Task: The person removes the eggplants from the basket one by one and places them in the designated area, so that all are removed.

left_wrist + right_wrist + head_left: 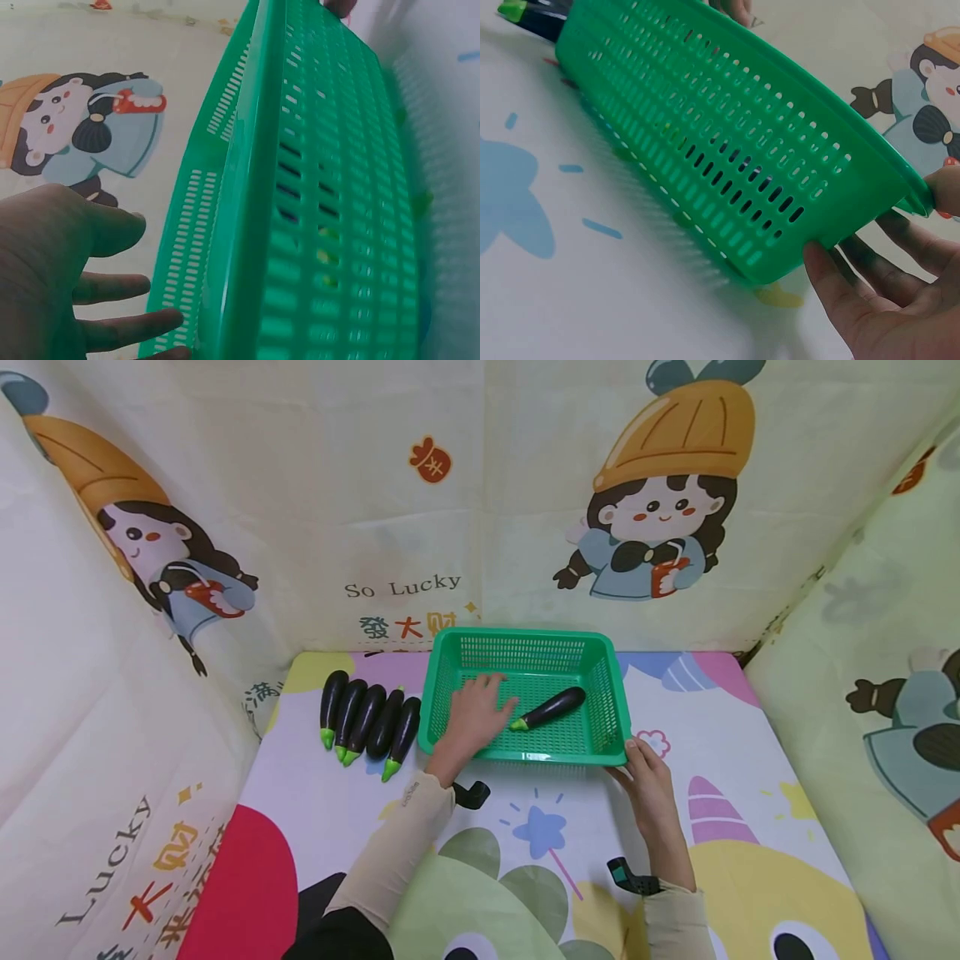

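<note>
A green plastic basket with slotted walls sits at the back of the table, and a single eggplant lies inside it, right of its middle. My left hand hovers over the basket's left half. Its fingers are spread and hold nothing; the left wrist view shows them beside the rim. At the front right corner my right hand grips the basket, thumb at the rim and fingers against the wall below, as the right wrist view shows. Several eggplants lie in a row left of the basket, green ends toward me.
A patterned cloth covers the table. Printed fabric walls close off the back and both sides, the back one right behind the basket. A small black camera is worn on the left wrist, another on the right.
</note>
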A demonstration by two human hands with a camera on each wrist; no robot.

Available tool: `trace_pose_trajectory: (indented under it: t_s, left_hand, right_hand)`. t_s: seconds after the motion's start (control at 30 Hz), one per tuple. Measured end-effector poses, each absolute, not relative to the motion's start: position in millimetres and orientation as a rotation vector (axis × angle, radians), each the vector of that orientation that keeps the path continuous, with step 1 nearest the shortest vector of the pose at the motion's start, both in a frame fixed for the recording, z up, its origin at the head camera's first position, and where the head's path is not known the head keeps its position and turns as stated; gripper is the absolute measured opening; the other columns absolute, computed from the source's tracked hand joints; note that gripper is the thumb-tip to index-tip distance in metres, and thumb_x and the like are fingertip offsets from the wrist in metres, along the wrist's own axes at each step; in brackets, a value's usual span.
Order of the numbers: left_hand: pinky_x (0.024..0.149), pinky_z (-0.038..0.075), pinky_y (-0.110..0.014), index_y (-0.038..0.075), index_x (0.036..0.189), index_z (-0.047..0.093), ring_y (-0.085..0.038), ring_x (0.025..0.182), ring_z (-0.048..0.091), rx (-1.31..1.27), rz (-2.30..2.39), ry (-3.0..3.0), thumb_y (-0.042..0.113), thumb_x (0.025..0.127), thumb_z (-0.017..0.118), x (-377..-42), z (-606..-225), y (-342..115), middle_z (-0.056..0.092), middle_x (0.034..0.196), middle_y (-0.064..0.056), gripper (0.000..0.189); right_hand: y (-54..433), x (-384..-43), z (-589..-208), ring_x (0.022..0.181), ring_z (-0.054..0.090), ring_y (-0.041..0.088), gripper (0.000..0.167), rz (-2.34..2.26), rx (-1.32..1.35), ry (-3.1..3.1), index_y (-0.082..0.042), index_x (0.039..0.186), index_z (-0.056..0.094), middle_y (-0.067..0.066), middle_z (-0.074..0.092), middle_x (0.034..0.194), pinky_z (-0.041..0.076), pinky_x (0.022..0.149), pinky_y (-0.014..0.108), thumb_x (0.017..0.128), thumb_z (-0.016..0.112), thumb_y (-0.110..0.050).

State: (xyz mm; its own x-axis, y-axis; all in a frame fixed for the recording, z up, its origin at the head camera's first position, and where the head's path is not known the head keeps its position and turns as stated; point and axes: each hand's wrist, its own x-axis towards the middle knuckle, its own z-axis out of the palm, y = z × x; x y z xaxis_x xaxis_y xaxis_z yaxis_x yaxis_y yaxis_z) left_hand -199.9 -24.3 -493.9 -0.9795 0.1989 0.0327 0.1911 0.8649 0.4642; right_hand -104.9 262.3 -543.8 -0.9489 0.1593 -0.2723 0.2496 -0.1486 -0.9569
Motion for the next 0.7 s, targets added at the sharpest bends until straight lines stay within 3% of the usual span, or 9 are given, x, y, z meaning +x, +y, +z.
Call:
trace_pose_trajectory:
  t_s: [0.43,0.7]
  left_hand:
    - [0.105,0.051,-0.057,0.018,0.152,0.051,-0.033,0.129,0.063,0.340,0.713,2.855,0.048,0.101,0.066,-207,-507,4,0.063,0.146,-0.009,0.061]
    - [0.094,0.057,-0.050,0.016,0.147,0.057,-0.029,0.116,0.069,0.356,0.626,2.831,0.043,0.099,0.070,-210,-517,11,0.069,0.135,-0.008,0.056]
  right_hand:
    - [262,-105,-543,0.113,0.066,0.003,0.060,-2.294,0.474,2.005,0.003,0.150,0.046,-0.005,0.062,0.129,0.058,0.094,0.021,0.109,0.052,-0.041]
    - [261,-105,-543,0.113,0.067,0.003,0.059,-2.297,0.485,1.998,0.003,0.150,0.046,-0.006,0.063,0.127,0.058,0.094,0.022,0.109,0.052,-0.040]
